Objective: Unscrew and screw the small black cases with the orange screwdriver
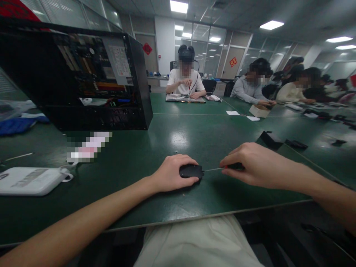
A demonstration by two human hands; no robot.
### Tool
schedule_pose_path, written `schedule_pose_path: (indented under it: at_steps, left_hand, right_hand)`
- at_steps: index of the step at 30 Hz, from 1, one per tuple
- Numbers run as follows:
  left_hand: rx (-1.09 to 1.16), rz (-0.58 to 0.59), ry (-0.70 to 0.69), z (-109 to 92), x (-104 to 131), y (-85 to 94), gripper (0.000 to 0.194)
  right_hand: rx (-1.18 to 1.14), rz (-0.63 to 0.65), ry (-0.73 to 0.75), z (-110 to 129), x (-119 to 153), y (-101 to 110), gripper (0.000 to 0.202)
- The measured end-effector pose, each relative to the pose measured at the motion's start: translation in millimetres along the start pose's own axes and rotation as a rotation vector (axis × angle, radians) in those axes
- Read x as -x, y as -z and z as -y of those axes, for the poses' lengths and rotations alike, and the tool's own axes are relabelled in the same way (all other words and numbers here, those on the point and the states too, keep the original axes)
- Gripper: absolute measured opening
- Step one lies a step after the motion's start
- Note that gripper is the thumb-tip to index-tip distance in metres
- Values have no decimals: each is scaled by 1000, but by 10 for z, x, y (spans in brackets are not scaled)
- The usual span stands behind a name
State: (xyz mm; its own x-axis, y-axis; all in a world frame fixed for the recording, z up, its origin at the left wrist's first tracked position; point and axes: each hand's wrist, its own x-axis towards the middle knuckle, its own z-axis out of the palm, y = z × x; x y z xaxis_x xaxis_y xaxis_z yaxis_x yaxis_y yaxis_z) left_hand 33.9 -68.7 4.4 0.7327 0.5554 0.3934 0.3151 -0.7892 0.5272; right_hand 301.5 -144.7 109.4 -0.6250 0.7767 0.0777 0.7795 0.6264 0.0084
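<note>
On the green table, my left hand is closed around a black computer mouse, thumb along its near edge and fingers over the far edge. My right hand grips a screwdriver by its dark handle, which shows a bit of red. The thin metal shaft points left, and its tip is at or very close to the mouse's right end; I cannot tell whether they touch. The mouse seems to lie with its underside up, though detail is faint.
An open black computer case stands at the left. A white power bank lies nearer, with a blurred-out item beyond it. Black box pieces sit at right. Across the table, a person works on a flat panel; others sit at right.
</note>
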Motion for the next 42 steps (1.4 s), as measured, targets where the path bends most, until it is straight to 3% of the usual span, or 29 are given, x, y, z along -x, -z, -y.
schedule_pose_path:
  at_steps: [4, 8, 11, 14, 19, 21, 23, 25, 28, 33, 36, 39, 42]
  left_hand:
    - [-2, 7, 15, -11, -9, 2, 35]
    - [3, 0, 34, -29, -12, 0, 34]
    - [13, -3, 38, -43, -15, 3, 32]
    - [23, 8, 56, -52, -19, 10, 32]
    - [29, 22, 96, -55, -20, 8, 32]
    - [28, 25, 103, -60, -20, 4, 32]
    - [23, 27, 109, -70, -22, 7, 32]
    - [9, 34, 110, -80, -27, 20, 32]
    - [-17, 53, 111, -85, -35, 53, 34]
    - [-17, 64, 123, -77, -38, 93, 36]
    - [-4, 70, 138, -80, -36, 103, 37]
    - [-1, 69, 145, -83, -30, 112, 37]
    - [-6, 62, 147, -83, -23, 119, 37]
  right_hand:
    - [-346, 112, -212, -153, 76, -167, 30]
    - [-658, 189, -299, -351, 91, -353, 43]
    - [-744, 244, -344, -450, 91, -438, 50]
    - [-542, 160, -151, -437, 93, -379, 42]
    - [236, 14, 313, -237, 7, -64, 30]
    - [352, 42, 389, -182, -83, 57, 27]
    - [328, 90, 395, -177, -181, 143, 24]
    - [170, 147, 314, -218, -253, 174, 23]
    - [-202, 217, 45, -310, -253, 90, 28]
    - [-829, 311, -429, -400, -40, -315, 46]
    - [-1216, 404, -610, -430, 53, -549, 47]
    - [-1301, 420, -613, -460, 60, -639, 45]
    - [-985, 295, -398, -473, 29, -568, 45]
